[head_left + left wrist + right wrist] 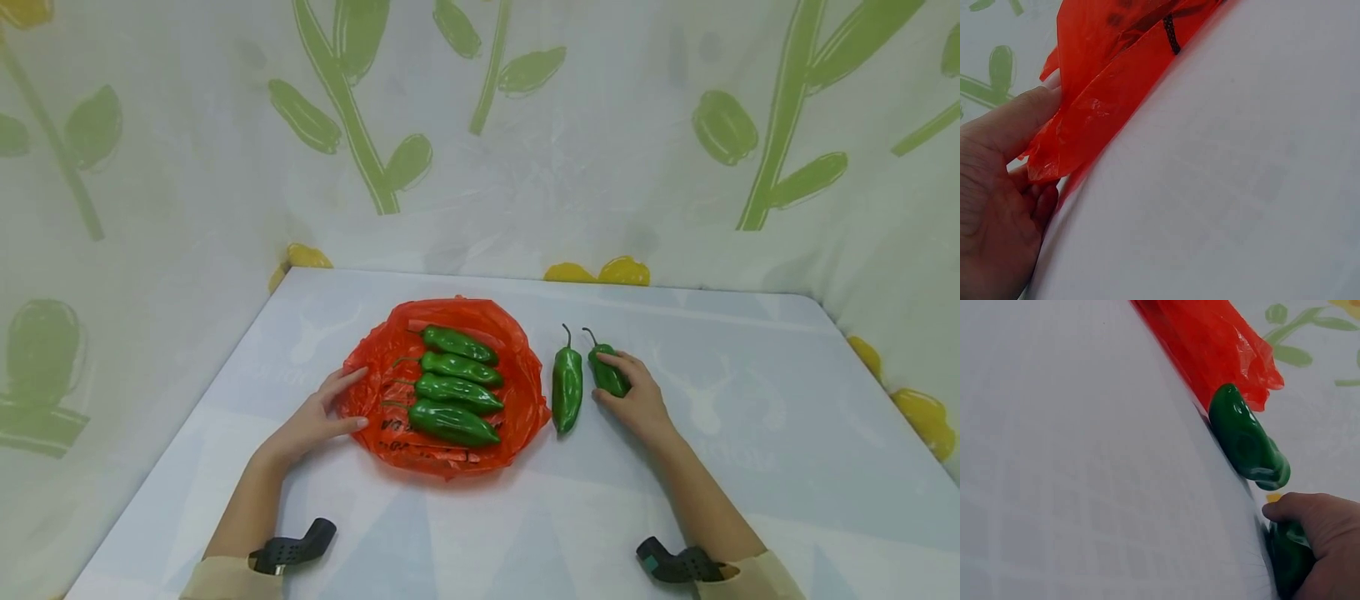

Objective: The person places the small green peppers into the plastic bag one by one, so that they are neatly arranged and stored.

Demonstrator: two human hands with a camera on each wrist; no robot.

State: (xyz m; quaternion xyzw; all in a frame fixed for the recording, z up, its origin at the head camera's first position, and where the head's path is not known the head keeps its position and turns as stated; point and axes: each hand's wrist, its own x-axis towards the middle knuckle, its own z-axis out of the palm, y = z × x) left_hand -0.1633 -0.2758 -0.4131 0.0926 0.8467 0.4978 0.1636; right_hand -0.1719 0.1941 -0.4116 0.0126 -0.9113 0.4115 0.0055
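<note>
Several long green chili peppers (pixel 453 423) lie side by side in a red plastic bag (pixel 442 468) spread open on the table, stems to the left. My left hand (pixel 318 421) holds the bag's left edge, thumb and fingers spread about it; the left wrist view shows red film between them. To the bag's right, a loose green chili pepper (pixel 567 390) lies with its stem pointing away. Just right of that one, my right hand (pixel 637 400) grips another green chili pepper (pixel 602 367) from above, thumb on the near side. Part of this pepper is hidden under the fingers.
The pale patterned table (pixel 480 542) reaches back to a light curtain (pixel 540 183) printed with green plants. Dark wrist camera straps (pixel 296 548) sit on both forearms. Black print shows on the bag's inside below the peppers.
</note>
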